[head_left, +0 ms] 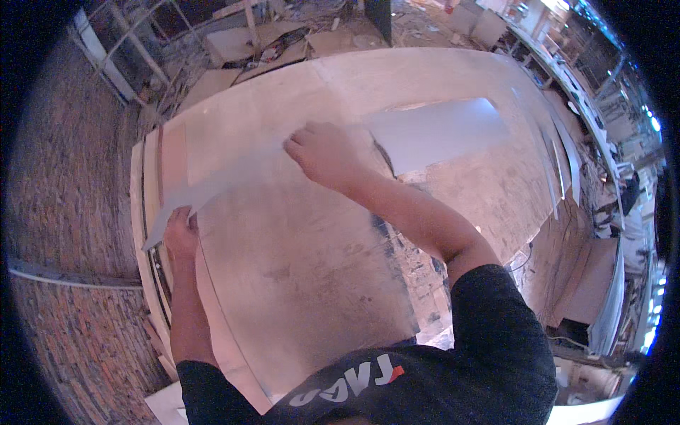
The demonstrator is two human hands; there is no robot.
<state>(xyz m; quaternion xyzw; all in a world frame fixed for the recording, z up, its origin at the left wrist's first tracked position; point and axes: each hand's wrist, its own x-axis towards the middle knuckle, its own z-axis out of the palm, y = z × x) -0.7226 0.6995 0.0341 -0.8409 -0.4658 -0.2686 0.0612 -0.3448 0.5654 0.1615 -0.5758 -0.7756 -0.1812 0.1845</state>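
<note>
While the left forearm runs almost straight forward along the left edge of the worktable (397,67), the right arm is bent at the elbow and reaches diagonally across from the near right side. The left hand (182,232) is located just inside the left edge, back uppermost, with its fingers and thumb pinching the near edge of a thin pale strip (216,185). The strip lies across the left part of the worktable, one pointed end close to the left edge, the other running toward the middle, where its outline is blurred. The right hand (322,152) is positioned beyond the left one, above the middle of the worktable and toward the far edge, with the wrist slightly bent and the fingers curled inward; whether they grip the strip's blurred end cannot be told. A broad brown panel (304,283) occupies the near part of the worktable, between the two arms. A pale grey sheet (439,134) lies to the right of the right hand, apart from it, toward the far right corner. Narrow pale lengths (559,163) are noted along the right edge. Both arms emerge from short black sleeves (496,304).
</note>
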